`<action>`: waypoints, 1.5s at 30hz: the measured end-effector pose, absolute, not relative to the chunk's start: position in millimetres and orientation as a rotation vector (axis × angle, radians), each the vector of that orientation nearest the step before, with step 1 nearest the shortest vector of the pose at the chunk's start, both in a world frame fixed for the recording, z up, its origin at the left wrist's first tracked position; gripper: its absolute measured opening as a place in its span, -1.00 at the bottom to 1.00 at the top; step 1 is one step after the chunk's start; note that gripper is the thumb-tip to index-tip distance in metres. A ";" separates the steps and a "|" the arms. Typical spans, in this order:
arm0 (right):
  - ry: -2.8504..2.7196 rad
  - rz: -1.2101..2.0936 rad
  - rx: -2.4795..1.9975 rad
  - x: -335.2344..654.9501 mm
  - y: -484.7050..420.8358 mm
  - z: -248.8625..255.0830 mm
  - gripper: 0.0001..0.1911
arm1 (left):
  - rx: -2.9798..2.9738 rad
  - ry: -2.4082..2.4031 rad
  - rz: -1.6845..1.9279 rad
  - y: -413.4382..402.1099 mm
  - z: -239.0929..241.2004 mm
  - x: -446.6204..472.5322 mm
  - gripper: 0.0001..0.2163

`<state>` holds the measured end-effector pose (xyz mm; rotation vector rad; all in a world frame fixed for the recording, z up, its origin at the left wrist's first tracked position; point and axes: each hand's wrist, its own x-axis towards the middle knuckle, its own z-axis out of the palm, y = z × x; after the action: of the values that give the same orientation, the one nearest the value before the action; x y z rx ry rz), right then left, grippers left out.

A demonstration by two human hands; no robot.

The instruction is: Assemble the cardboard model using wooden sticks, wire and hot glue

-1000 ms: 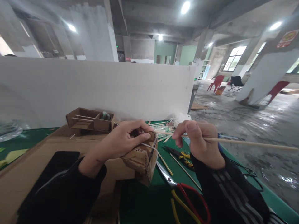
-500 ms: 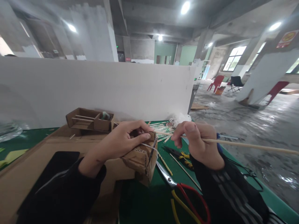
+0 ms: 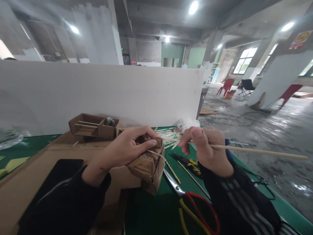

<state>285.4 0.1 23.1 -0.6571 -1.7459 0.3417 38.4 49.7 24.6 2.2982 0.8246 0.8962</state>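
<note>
My left hand point(image 3: 133, 145) grips the upper edge of a small cardboard box point(image 3: 146, 169), thumb on its top near the right end. A white cord point(image 3: 155, 152) runs out from under that thumb over the box's edge. My right hand point(image 3: 207, 148) is closed round a long thin wooden stick point(image 3: 259, 151), which lies nearly level. The stick's left tip meets the box beside my left fingertips; whether it goes into the cardboard is hidden. Its other end sticks out to the right past my wrist.
Below the box lie scissors point(image 3: 179, 189) with red and yellow handles, pliers point(image 3: 186, 160) and a loose stick point(image 3: 193, 179) on the green table point(image 3: 141, 212). A divided cardboard box point(image 3: 84, 129) stands at back left, a black phone-like slab point(image 3: 66, 169) nearer. A white panel point(image 3: 102, 91) closes off the back.
The stick has slid slightly left, with its free right end now inside the view. My right hand has shifted a touch left; my left hand and the box look the same.
</note>
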 end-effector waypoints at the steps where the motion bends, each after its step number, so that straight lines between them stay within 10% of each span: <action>1: -1.746 0.338 -0.660 285.6 -0.4 23.5 -0.40 | 2.300 0.821 0.900 49.7 24.4 38.5 -0.86; 45: -1.739 0.341 -0.671 287.3 -1.4 23.4 -0.43 | 2.294 0.817 0.889 49.7 25.3 39.6 -0.84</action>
<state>287.3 -1.4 23.4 -0.6711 -1.7385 0.3413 39.6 49.7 25.3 2.2943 0.8173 0.8888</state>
